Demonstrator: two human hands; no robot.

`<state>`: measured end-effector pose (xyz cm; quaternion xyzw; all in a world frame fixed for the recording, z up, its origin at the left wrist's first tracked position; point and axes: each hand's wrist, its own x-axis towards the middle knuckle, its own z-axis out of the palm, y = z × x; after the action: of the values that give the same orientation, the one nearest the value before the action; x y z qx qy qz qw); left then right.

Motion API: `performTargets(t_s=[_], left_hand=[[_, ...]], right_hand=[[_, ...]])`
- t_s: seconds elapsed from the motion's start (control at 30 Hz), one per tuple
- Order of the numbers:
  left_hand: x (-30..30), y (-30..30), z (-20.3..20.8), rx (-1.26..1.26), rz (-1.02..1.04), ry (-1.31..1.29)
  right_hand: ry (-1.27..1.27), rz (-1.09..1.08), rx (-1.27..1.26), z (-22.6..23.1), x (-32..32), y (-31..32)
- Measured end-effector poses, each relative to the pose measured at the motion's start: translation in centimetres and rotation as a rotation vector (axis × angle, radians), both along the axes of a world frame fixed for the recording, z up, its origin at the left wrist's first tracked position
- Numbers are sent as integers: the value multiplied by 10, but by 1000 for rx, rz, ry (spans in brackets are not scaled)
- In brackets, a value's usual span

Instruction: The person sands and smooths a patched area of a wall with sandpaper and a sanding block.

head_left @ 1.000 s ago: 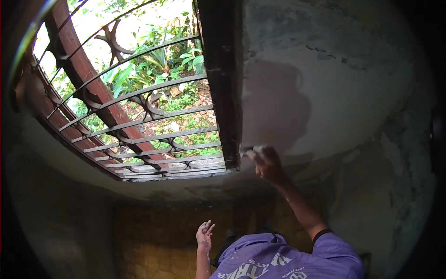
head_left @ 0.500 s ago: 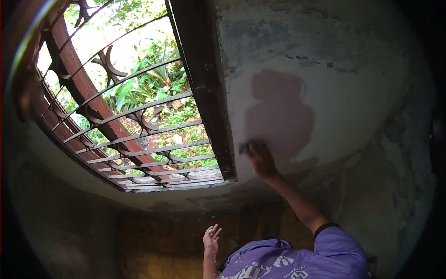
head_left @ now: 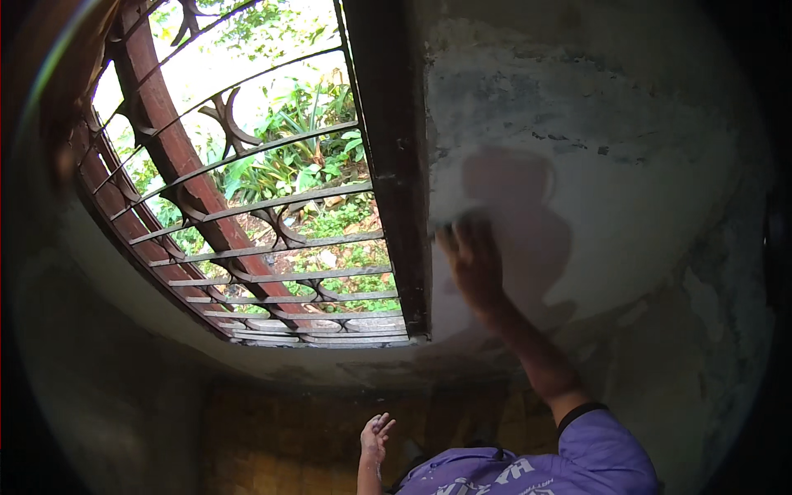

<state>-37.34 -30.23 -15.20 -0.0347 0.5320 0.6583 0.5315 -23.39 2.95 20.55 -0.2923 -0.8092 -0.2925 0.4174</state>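
Note:
My right hand (head_left: 477,262) is pressed to the plastered wall (head_left: 627,206) just right of the window frame. Its fingers are closed over a small dark pad (head_left: 464,219) lying against the plaster. Blur and the fingers hide most of the pad, so its exact kind does not show. Low in the view, my left hand (head_left: 376,439) hangs in front of my body, away from the wall. It holds nothing, its fingers loosely apart, with whitish residue on the skin.
A window with dark metal bars (head_left: 272,198) and a reddish-brown wooden post (head_left: 177,140) fills the left; plants grow outside. Its dark frame (head_left: 400,181) borders the wall. Rough grey patches (head_left: 544,99) mark the upper plaster. Below lies a brownish floor (head_left: 289,429).
My right hand has moved up the wall with the dark pad, staying close to the window frame. The view has shifted slightly. My left hand stays low with little change.

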Motion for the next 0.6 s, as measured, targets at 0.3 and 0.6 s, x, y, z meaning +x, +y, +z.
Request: performTargets(t_s=[0.3, 0.6], left_hand=[[-12, -2, 1, 47, 51, -229], [6, 22, 9, 64, -60, -182]], right_hand=[[53, 238, -176, 7, 11, -32], [54, 54, -130, -39, 19, 11]])
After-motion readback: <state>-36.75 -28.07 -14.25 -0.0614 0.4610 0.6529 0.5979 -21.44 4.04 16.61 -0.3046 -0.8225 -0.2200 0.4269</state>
